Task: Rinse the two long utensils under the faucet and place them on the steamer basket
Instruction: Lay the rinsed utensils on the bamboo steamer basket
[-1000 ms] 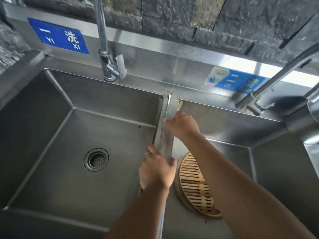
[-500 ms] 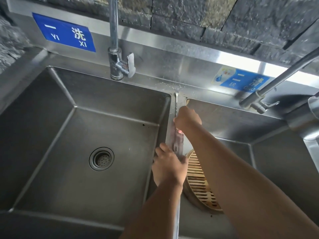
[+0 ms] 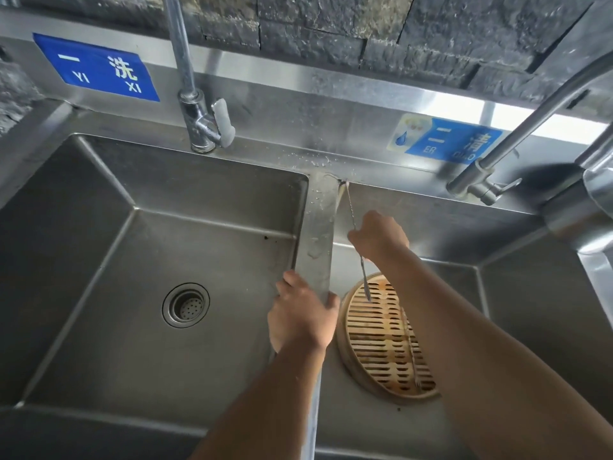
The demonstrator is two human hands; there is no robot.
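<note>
My right hand pinches a long thin metal utensil near its middle. It hangs steeply over the right sink, its lower tip just above the far edge of the round bamboo steamer basket, its upper end near the sink's back corner. A second long utensil lies flat across the basket's slats on the right side. My left hand grips the steel divider between the two sinks, thumb on the left edge and fingers over the right edge. It holds no utensil.
The left sink has a round drain. A tall faucet stands behind it, and a second faucet slants in from the right. No running water is visible. Droplets lie on the divider and back ledge.
My right hand has lifted the utensil off the divider and swung it right, over the basket. My left hand has let go of its lower end and stays on the divider.
</note>
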